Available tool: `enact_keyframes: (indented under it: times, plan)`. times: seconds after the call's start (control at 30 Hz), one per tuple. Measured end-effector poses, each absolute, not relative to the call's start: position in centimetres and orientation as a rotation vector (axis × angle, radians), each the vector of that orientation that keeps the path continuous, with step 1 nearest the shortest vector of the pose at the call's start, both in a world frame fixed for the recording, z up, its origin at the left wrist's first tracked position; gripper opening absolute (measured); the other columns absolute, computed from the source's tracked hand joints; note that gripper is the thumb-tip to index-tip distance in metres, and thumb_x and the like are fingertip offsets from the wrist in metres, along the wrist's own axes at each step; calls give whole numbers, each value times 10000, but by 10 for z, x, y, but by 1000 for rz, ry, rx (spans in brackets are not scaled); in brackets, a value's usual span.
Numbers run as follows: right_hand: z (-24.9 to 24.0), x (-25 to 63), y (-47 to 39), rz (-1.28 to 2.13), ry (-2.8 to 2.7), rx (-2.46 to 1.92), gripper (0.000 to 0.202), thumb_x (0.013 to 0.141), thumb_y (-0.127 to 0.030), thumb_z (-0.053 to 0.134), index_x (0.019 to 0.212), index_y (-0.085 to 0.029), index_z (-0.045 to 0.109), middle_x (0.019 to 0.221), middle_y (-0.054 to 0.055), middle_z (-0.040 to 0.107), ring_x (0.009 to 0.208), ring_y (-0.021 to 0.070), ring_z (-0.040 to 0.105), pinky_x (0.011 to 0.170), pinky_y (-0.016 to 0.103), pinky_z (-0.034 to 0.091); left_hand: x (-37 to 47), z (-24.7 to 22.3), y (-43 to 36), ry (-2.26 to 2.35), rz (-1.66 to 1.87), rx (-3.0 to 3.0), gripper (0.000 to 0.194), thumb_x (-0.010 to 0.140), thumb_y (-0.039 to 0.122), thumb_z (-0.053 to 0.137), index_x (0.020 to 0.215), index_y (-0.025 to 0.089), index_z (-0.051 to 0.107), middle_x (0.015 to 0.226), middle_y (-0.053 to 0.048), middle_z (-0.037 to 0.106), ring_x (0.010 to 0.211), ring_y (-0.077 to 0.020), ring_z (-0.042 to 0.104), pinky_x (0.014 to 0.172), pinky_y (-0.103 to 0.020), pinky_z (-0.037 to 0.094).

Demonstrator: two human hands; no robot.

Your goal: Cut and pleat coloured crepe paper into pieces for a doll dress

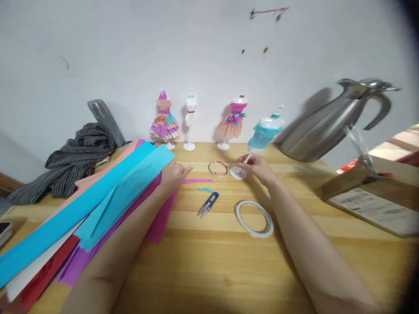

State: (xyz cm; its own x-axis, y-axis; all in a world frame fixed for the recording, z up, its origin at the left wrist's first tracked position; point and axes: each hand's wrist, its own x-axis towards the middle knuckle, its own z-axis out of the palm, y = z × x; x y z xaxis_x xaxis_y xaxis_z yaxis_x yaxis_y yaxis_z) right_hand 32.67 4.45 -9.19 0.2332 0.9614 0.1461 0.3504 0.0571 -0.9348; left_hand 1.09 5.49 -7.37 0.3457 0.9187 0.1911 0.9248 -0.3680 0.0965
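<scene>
The bench [209, 266] meets the wall [203, 48] across the middle of the frame, where three other dress forms [238, 124] stand along the back edge. A steel jug [324, 122] and a cardboard box [366, 211] bound the right side; a stack of crepe paper [104, 194] bounds the left. Between the forearms, wood grain runs from lower centre up to the blue thread snips [214, 199] and the white tape roll [238, 214]. The blue-clad dress form [265, 136] is right of centre, its top leaning toward the upper right; contact between its white disc base and the bench cannot be confirmed. Light-blue paper wraps its torso below glossy white shoulders, the upper border uneven; a blue band circles the neck. The right hand [257, 168] has its grip pinched on the stem. The left hand [173, 174] is at the stack's right side, thumb extended; whether its grip holds any sheet cannot be determined.
</scene>
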Motion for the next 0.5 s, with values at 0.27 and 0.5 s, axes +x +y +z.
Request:
enact_keyframes:
  times: [0.27,0.5]
  plan:
    - [-86,326,41,796,-1320,-1535,378,475,-404,824,743,-170,694,614,15,631,541,134,505,534,270,403,15,-80,40,-1666,-204,-2546,493,917,481,426,975,73,698,1016,-188,650,1025,-285,558,876,-373,419]
    - [-81,321,37,824,-1363,-1604,399,482,-399,805,773,-152,689,616,35,642,547,150,536,519,274,410,3,-62,50,-1825,-189,-2459,259,916,209,442,933,147,694,955,-119,667,942,-214,584,772,-297,443]
